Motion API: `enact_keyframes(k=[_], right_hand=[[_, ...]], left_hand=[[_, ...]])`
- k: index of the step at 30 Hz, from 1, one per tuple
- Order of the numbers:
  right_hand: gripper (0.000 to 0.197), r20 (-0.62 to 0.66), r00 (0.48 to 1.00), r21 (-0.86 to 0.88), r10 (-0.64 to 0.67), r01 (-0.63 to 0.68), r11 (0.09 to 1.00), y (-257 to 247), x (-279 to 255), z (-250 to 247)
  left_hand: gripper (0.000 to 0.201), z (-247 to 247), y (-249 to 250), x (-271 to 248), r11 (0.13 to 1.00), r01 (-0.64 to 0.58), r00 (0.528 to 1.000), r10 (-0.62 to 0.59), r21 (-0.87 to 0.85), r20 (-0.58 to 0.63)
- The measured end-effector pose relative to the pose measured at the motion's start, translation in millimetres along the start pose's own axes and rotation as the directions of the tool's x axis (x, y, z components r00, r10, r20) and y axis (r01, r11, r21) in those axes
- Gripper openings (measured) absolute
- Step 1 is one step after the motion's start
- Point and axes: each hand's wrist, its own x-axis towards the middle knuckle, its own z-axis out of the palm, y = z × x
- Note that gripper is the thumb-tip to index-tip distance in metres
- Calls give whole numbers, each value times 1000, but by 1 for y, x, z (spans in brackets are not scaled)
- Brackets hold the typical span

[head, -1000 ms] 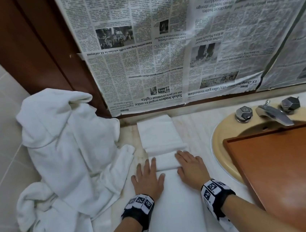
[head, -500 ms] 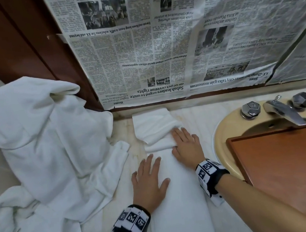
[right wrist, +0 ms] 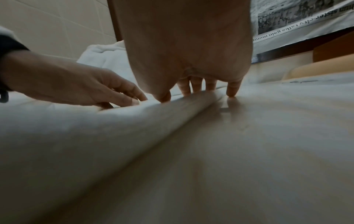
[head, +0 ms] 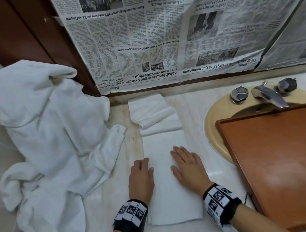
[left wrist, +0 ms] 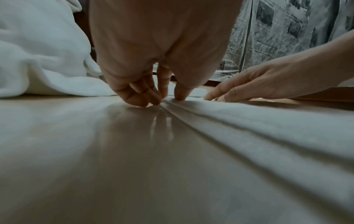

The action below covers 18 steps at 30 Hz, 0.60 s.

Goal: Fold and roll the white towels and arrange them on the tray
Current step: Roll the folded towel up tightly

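White terry cloth is pressed flat under both hands. The left hand point(head: 140, 175) rests at the left long edge of the folded towel strip point(head: 172, 195), its fingers bent so that the tips touch the hem and the tabletop point(head: 194, 104) beside it; whether the edge is pinched cannot be told. The right hand point(head: 188, 164) lies flat and spread on the strip's right half, holding nothing, with the little finger just off the right edge.

The strip runs from near to far between the hands, and its far end is doubled back in a loose, skewed flap point(head: 151, 110). For a good roll, it is judged that this flap should first be opened and squared, the long edges lined up, and creases smoothed from the middle outward. The roll should then be started tight at one short end, with even pressure from both hands so that it does not cone.

A heap of unfolded white towels point(head: 52, 137) lies to the left. The wooden tray point(head: 277, 159) sits to the right, over the basin point(head: 215, 126), with nothing seen on it.
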Motion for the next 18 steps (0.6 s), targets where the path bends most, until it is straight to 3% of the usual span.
enact_keyframes(k=[5,10,14,18], right_hand=[[74,8,1000,96,22,-23,995,-10,-8,-4],[55,-97,995,86,-27,36,996,-12,-50,6],[49,-86,996,67,-40,45,997,-11,-80,16],[42,-175,982,129,-72,95,987,-10,-102,9]], left_hand=[[32,-9,2,1,993,81,996,-83,-80,-15],[36,-12,-7,-29,994,28,999,-24,-108,39],[32,-8,-15,-53,995,-4,1000,7,-99,27],[29,-8,-17,-73,991,-76,996,80,-107,31]])
